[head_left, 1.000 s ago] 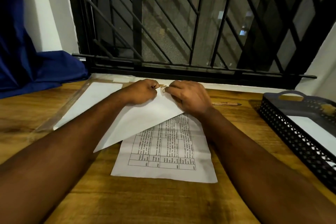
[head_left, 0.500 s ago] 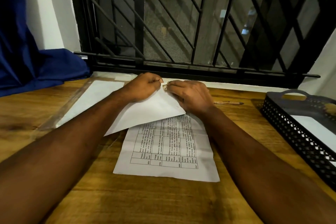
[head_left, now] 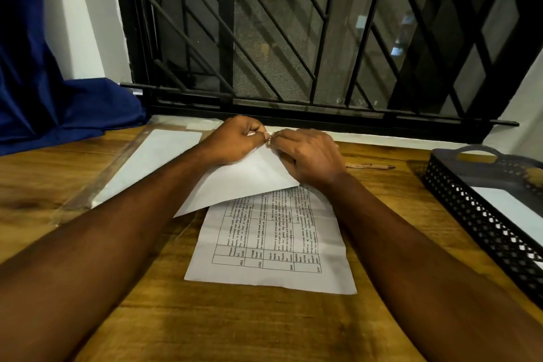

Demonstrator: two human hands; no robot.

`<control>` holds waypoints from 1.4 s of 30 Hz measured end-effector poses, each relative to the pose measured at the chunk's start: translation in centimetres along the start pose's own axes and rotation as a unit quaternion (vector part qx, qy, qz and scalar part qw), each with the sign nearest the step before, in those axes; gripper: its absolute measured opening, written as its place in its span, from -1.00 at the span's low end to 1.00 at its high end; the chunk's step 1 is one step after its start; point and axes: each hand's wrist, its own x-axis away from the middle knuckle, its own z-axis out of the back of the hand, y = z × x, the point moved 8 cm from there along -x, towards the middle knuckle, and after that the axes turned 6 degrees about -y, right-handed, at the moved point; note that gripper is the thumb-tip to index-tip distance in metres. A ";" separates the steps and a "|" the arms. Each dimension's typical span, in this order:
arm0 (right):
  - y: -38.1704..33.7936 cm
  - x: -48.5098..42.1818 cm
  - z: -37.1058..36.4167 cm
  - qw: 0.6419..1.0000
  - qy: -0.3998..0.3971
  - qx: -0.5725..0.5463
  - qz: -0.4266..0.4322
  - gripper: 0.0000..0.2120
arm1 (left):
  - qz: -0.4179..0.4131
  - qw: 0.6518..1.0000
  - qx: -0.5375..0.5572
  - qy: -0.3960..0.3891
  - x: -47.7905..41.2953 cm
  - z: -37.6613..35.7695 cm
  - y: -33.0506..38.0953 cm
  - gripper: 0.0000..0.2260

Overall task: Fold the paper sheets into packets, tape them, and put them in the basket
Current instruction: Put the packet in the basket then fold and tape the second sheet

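A printed paper sheet (head_left: 273, 241) with a table on it lies on the wooden desk (head_left: 235, 326). Its far part is folded over, blank side up, as a white flap (head_left: 244, 182). My left hand (head_left: 232, 141) and my right hand (head_left: 308, 156) meet at the flap's far tip by the window sill, both pinching the paper there with fingertips. What lies between the fingertips is too small to tell. The black mesh basket (head_left: 482, 223) stands at the right edge of the desk with a white paper (head_left: 511, 209) inside it.
A clear plastic sleeve holding blank white sheets (head_left: 147, 164) lies to the left of my arms. A pen (head_left: 370, 166) rests on the desk just right of my right hand. Blue cloth (head_left: 58, 109) hangs at the far left. A black window grille (head_left: 293, 38) rises behind the sill.
The flap's near left corner has drawn back toward the hands, so the folded flap covers less of the desk. Both hands stay at the far tip, shifted slightly toward the sill.
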 end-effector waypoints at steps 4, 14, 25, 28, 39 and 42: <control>-0.2 -0.2 -0.3 1.000 0.002 -0.006 0.004 -0.86 | 0.001 1.000 -0.015 0.000 -0.1 0.0 0.0 -0.85; 1.1 0.2 -0.5 1.000 0.002 0.000 -0.010 -0.80 | -0.010 1.000 0.009 0.012 0.1 0.1 0.1 -0.86; 5.3 2.1 -1.4 0.912 0.087 -0.253 -0.312 -0.69 | -0.032 0.998 -0.040 0.023 -0.2 0.4 -0.1 -0.89; 6.0 2.7 -4.0 0.720 0.066 -0.531 -0.442 -0.78 | -0.037 0.998 -0.049 0.009 -0.1 0.4 0.6 -0.89; 5.1 1.7 -6.6 0.673 -0.020 -0.632 -0.384 -0.85 | -0.057 0.995 -0.071 -0.036 0.1 -0.2 1.7 -0.91; 5.1 1.6 -6.6 0.675 -0.020 -0.630 -0.384 -0.83 | -0.034 0.998 -0.042 -0.043 0.1 -0.3 1.5 -0.87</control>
